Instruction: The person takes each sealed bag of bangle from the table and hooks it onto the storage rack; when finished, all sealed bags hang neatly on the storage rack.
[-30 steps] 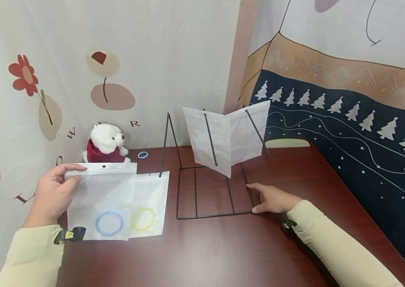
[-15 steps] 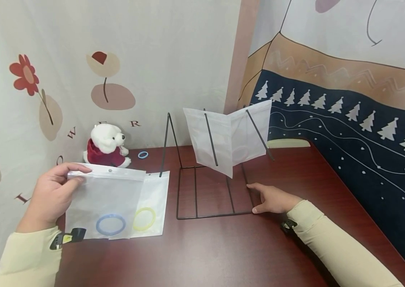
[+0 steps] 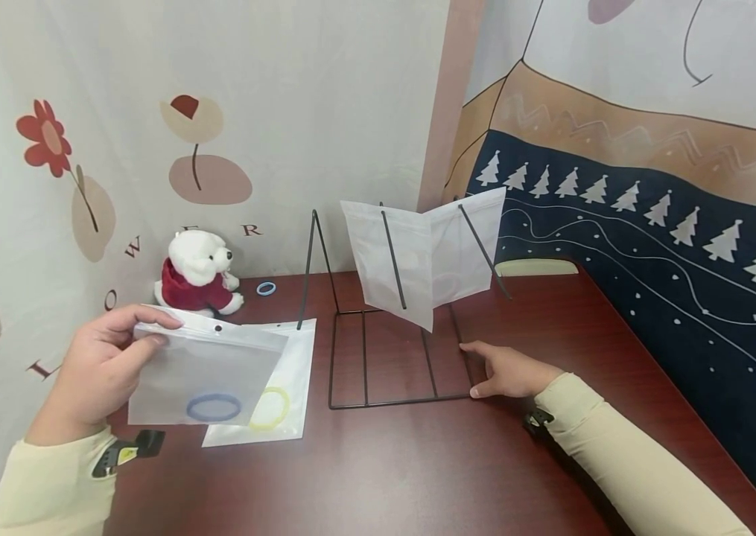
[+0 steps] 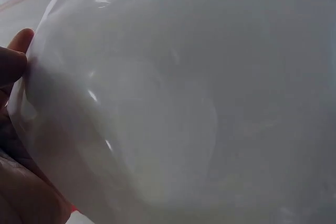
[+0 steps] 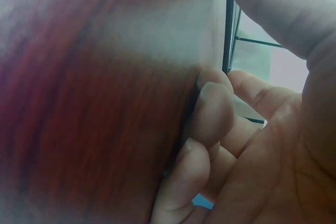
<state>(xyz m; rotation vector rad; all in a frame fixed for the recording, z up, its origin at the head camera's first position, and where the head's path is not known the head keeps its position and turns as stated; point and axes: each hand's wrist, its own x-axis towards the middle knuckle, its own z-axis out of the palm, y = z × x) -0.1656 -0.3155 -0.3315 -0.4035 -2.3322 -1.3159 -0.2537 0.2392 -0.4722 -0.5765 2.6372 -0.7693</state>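
My left hand (image 3: 106,365) pinches the top left corner of a translucent zip bag (image 3: 170,380), which hangs tilted with a blue ring (image 3: 213,397) showing through it. In the left wrist view the bag (image 4: 157,98) fills most of the picture. Partly behind it, a second zip bag (image 3: 297,372) with a yellow ring (image 3: 287,406) lies on the table. My right hand (image 3: 508,370) holds the right front corner of a black wire rack (image 3: 401,403), thumb and index finger on its base rods. In the right wrist view its other fingers (image 5: 212,114) are curled by the tabletop.
Two white bags (image 3: 387,260) hang on the rack's right arms, their edges meeting. The rack's left arm (image 3: 308,260) carries nothing. At the back left sit a white plush bear (image 3: 197,260) in red and a small blue ring (image 3: 264,295). Printed curtains (image 3: 324,112) stand behind the table.
My left hand has shifted slightly right, tipping the held bag so its lower edge rises off the table and more of the yellow-ring bag shows. My right hand and the rack have stayed put.
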